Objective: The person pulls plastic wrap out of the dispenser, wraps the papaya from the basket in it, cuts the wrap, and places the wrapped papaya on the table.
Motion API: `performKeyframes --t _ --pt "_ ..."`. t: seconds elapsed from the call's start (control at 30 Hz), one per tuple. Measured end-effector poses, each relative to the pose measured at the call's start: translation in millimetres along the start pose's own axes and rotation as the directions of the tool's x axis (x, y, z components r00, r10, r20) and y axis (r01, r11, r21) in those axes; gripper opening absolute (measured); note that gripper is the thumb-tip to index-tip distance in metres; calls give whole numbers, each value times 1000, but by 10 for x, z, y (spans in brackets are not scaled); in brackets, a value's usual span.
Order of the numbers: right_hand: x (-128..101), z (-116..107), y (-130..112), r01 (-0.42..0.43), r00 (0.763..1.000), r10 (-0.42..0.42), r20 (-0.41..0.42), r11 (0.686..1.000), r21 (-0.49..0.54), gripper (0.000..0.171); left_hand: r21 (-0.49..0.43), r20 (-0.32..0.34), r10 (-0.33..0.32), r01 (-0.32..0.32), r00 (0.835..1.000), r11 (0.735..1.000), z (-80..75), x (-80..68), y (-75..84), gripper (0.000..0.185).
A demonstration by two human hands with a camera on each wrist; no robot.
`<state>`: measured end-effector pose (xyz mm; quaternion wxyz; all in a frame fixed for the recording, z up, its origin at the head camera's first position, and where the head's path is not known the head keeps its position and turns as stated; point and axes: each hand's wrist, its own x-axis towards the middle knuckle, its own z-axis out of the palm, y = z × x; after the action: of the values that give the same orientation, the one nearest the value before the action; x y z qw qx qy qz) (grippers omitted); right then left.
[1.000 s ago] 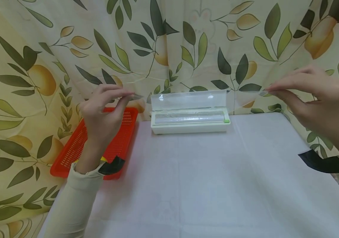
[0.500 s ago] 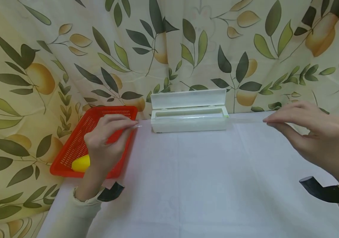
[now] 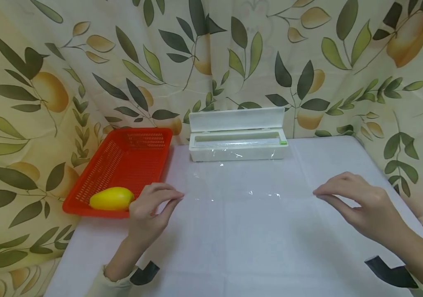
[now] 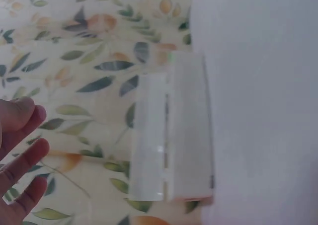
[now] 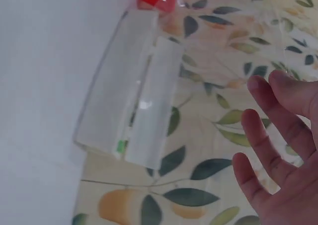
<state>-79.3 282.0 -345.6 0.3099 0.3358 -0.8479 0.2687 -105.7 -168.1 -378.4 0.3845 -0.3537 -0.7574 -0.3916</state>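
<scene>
A sheet of clear plastic wrap (image 3: 250, 193), seen mostly by its glints, spans the gap between both hands above the white table. My left hand (image 3: 151, 212) pinches its left end between thumb and fingertips, close to the red basket. On the other side my right hand (image 3: 360, 204) pinches the right end the same way. Beyond the sheet stands a white plastic-wrap dispenser box (image 3: 237, 155), lid raised, a roll inside and a small green piece (image 3: 283, 142) at its right end. Both wrist views show the box (image 4: 189, 130) too, with thumb and fingertips close together at the side.
At the back left, a red perforated basket (image 3: 133, 159) holds a yellow mango-like fruit (image 3: 112, 199). A white cloth covers the table (image 3: 256, 251). Behind it and to the left hangs a leaf-patterned curtain (image 3: 248, 90).
Both hands have come down and toward the body, drawing the plastic wrap from over the dispenser box to in front of it. The yellow fruit is now uncovered.
</scene>
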Motion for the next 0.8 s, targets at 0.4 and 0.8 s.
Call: performKeyframes --t 0.4,0.8 --pt "-571 381 177 -80 982 71 176 996 47 47 -1 190 -60 62 980 998 243 -569 -157 27" --pt "-820 652 258 -171 944 142 299 983 71 42 65 376 -128 112 918 992 372 -831 -239 25"
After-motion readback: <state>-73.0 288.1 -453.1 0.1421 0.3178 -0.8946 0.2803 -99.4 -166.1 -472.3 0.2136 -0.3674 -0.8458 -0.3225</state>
